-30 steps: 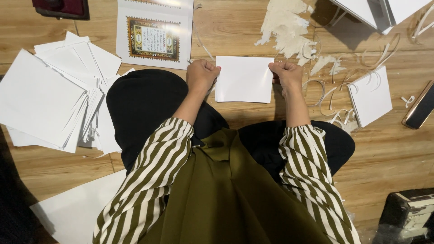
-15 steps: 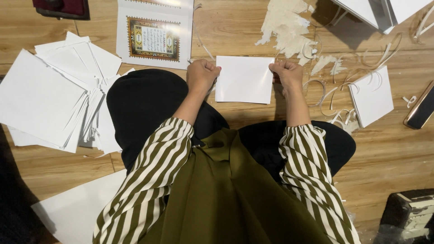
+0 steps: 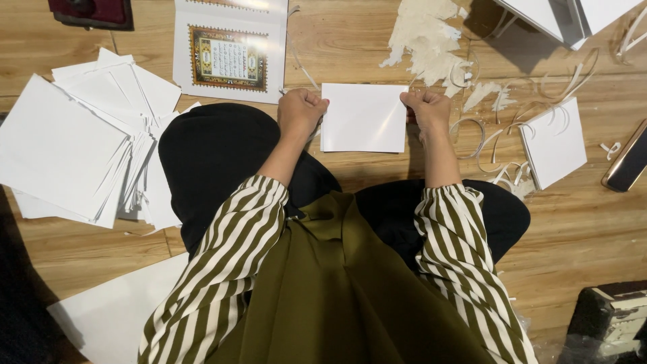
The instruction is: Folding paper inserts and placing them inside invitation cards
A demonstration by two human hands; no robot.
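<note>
I held a white sheet (image 3: 364,118) flat on the wooden floor (image 3: 350,47) in front of my knees. My left hand (image 3: 301,112) was curled in a fist, pinching the sheet's left edge; my right hand (image 3: 426,108) was closed the same way on its right edge. A stack of white sheets (image 3: 74,148) lay fanned out to my left. Paper strips (image 3: 485,135) and a small pad (image 3: 552,141) lay to my right, and a printed page (image 3: 229,50) lay just beyond my left hand.

Paper stack (image 3: 74,148), printed page (image 3: 229,50), scraps (image 3: 428,37)
</note>
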